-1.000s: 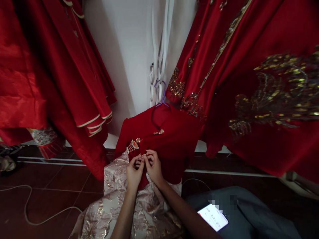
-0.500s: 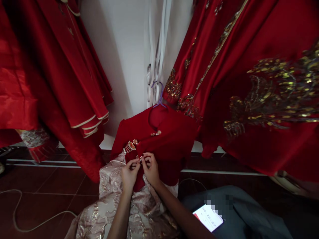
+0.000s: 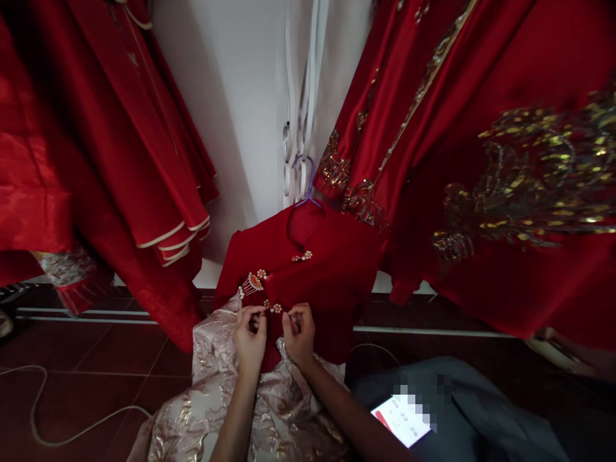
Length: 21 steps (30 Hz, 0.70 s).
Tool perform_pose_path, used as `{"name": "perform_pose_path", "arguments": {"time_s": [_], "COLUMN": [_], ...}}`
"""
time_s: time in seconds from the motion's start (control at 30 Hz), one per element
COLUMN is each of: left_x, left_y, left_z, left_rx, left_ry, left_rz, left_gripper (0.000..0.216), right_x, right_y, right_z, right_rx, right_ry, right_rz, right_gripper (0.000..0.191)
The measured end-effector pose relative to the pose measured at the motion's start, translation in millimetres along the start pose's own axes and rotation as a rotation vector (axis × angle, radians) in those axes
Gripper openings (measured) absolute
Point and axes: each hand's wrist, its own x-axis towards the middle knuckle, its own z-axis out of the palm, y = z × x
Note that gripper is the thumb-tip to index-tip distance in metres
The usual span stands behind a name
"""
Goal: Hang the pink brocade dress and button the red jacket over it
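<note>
A small red jacket [image 3: 332, 269] hangs on a purple hanger [image 3: 308, 186] over a pale gold-patterned skirt [image 3: 216, 398]. Its front flap carries beaded clasps: one near the collar [image 3: 302, 256], a tasselled one [image 3: 251, 282] at the left, and one [image 3: 275, 308] just above my fingers. My left hand [image 3: 251, 343] pinches the red flap edge left of that lowest clasp. My right hand [image 3: 299, 335] grips the red cloth just right of it, fingers curled. A gap of red fabric lies between the two hands.
Long red gowns hang to the left [image 3: 120, 147] and a gold-embroidered red one to the right [image 3: 481, 160]. A white wall [image 3: 240, 96] with white hangers stands behind. A lit phone [image 3: 403, 420] rests on my grey-clothed lap. A white cable [image 3: 43, 398] trails over the dark red floor.
My hands, which met at the lowest clasp, have drawn apart and slid slightly down. The clasp now shows above them. The view has shifted a little.
</note>
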Motion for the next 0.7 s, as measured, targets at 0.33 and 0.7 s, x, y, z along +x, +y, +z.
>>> {"name": "perform_pose_path", "arguments": {"time_s": [0.33, 0.7], "left_x": [-1.1, 0.5], "left_y": [-2.9, -10.4], "left_z": [8.3, 5.0], "left_rx": [0.135, 0.100], "left_ry": [-0.117, -0.192], "left_rz": [0.020, -0.029], "left_gripper": [0.023, 0.022], "right_x": [13.2, 13.4], "right_y": [6.0, 6.8], "right_z": [4.7, 1.2], "right_rx": [-0.025, -0.054], "right_ry": [-0.005, -0.011], "right_rz": [0.182, 0.129], "right_gripper": [0.008, 0.016]}}
